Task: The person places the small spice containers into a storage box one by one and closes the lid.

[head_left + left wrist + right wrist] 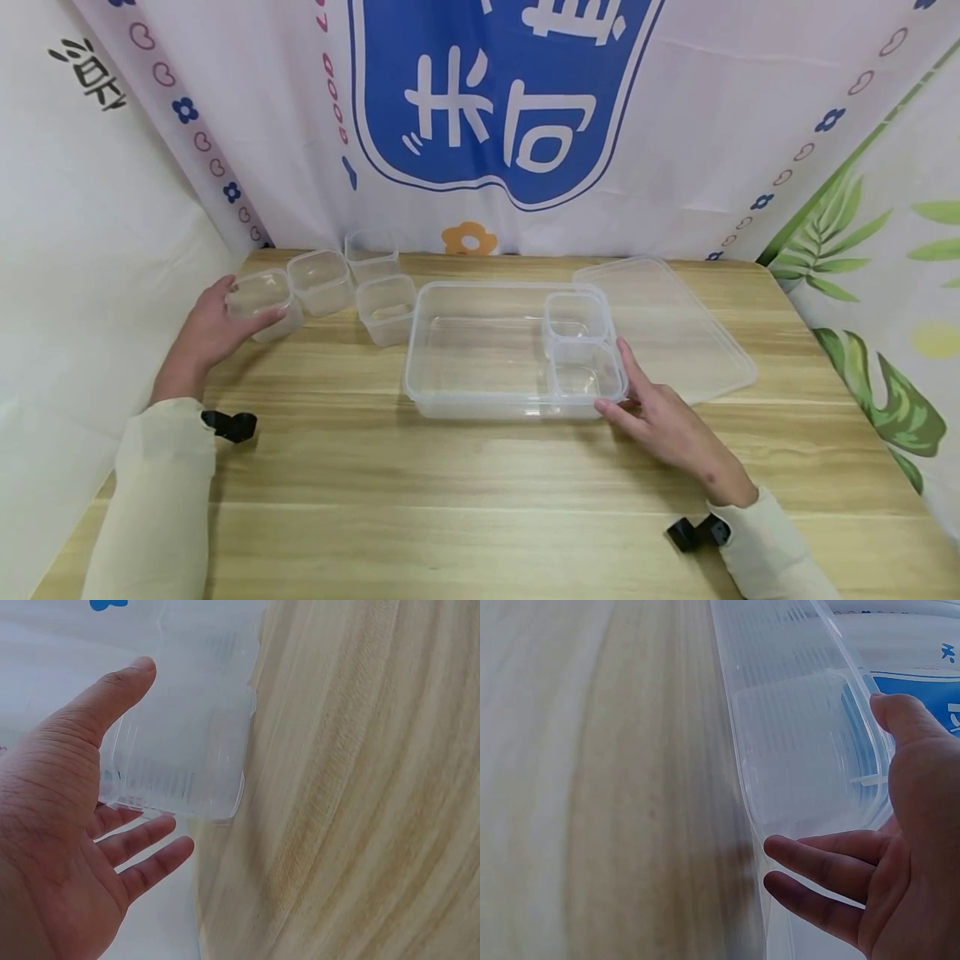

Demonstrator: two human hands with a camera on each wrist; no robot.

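My left hand (pixel 213 329) is spread around a small clear plastic container (pixel 262 293) at the table's left. Its thumb lies along the near side, and in the left wrist view the fingers (pixel 154 838) look loosely extended beside the container (pixel 176 761). At the right end of a large clear plastic box (pixel 480 404), my right hand (pixel 663 417) touches the corner, thumb at the front and fingers along the side. The right wrist view shows those fingers (pixel 821 866) fairly straight by the box (pixel 795 750). Two small containers, one rear (pixel 576 315) and one front (pixel 585 367), sit inside the box's right end.
More small clear containers stand between my left hand and the box: one beside the hand (pixel 321 282), one at the back (pixel 372 254), one near the box (pixel 387 308). A flat translucent lid (pixel 675 325) lies behind and right of the box on the wooden table (pixel 450 517).
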